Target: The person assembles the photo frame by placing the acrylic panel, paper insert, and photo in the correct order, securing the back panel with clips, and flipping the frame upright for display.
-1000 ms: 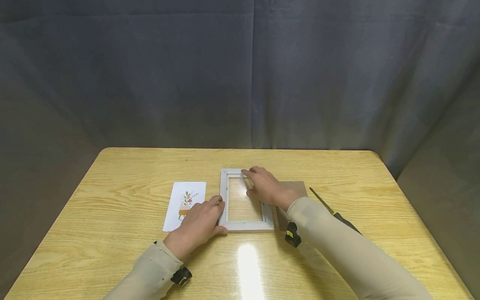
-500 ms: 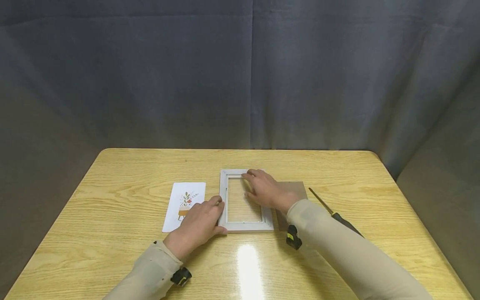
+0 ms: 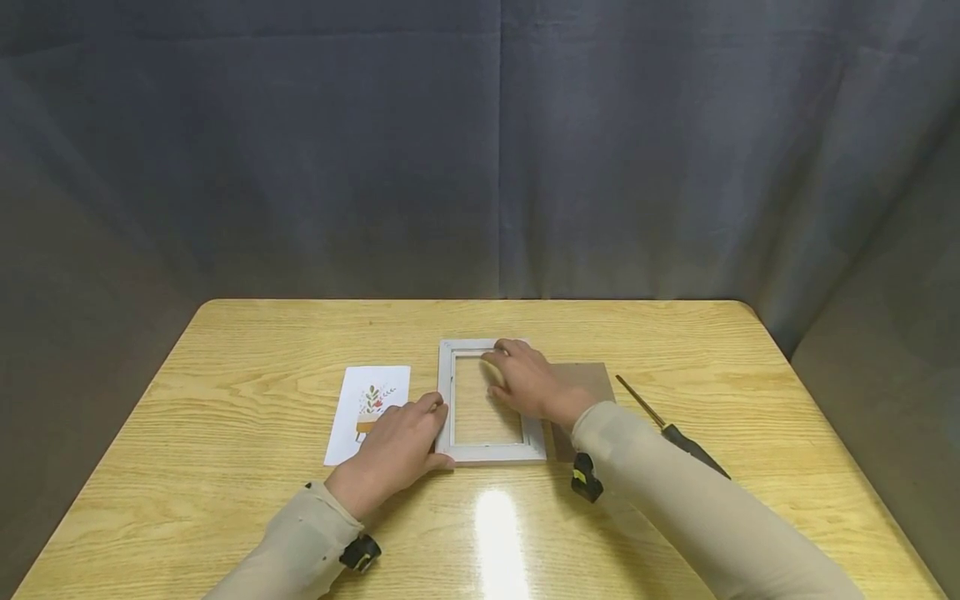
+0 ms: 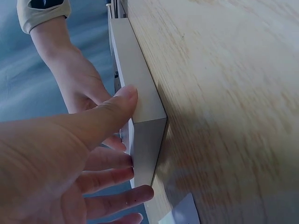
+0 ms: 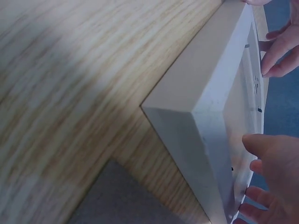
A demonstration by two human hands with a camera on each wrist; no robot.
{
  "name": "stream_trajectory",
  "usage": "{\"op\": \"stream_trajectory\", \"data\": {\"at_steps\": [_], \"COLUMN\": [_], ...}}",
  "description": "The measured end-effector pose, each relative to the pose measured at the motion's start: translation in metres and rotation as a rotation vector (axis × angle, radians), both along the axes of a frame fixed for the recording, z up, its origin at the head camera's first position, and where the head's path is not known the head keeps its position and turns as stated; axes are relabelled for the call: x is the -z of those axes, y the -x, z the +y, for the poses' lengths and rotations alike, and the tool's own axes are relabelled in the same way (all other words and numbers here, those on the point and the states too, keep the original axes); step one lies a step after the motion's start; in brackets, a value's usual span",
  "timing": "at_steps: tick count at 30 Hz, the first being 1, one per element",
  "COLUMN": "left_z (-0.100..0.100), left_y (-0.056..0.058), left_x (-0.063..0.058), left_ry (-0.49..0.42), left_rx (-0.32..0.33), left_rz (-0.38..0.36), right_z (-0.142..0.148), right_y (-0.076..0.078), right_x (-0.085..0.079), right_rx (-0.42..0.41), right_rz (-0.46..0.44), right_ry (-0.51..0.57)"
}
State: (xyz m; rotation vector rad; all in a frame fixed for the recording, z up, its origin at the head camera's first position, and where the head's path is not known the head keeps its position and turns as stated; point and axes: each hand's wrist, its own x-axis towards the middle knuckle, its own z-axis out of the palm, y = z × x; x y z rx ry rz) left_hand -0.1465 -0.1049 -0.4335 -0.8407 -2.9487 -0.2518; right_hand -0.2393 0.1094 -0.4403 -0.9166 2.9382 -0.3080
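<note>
A white picture frame lies back side up on the table, and wood grain shows through its opening. My left hand holds its near left corner. In the left wrist view the thumb presses the near side, while the fingers lie along the left side. Reaching over the right side of the frame, my right hand has its fingertips at the far inner edge. In the right wrist view its thumb is over the opening, with the other fingers relaxed at the inner edge and partly hidden.
A white card with a printed plant lies left of the frame, partly under the left hand. On the right, a brown board sits partly beneath the right forearm. Farther right is a screwdriver with a dark handle. A grey curtain hangs behind the table.
The right hand's fingertips have shifted slightly from the frame's far bar toward its inner edge. The left hand keeps its place at the corner, and the frame stays put.
</note>
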Motion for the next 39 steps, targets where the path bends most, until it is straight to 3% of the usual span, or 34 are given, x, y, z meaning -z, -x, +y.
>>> {"op": "stream_trajectory", "data": {"at_steps": [26,39], "left_z": [-0.003,-0.007], "left_y": [-0.001,-0.004], "left_x": [0.003,-0.002], "left_ry": [0.025,0.017], "left_rx": [0.005,-0.028], "left_rz": [0.033,0.008], "right_z": [0.013,0.013], "right_y": [-0.011,-0.03], "right_x": [-0.002,-0.01], "right_rx": [-0.018,0.023], "right_rz": [0.012,0.027], "right_ry": [0.101,0.181]}}
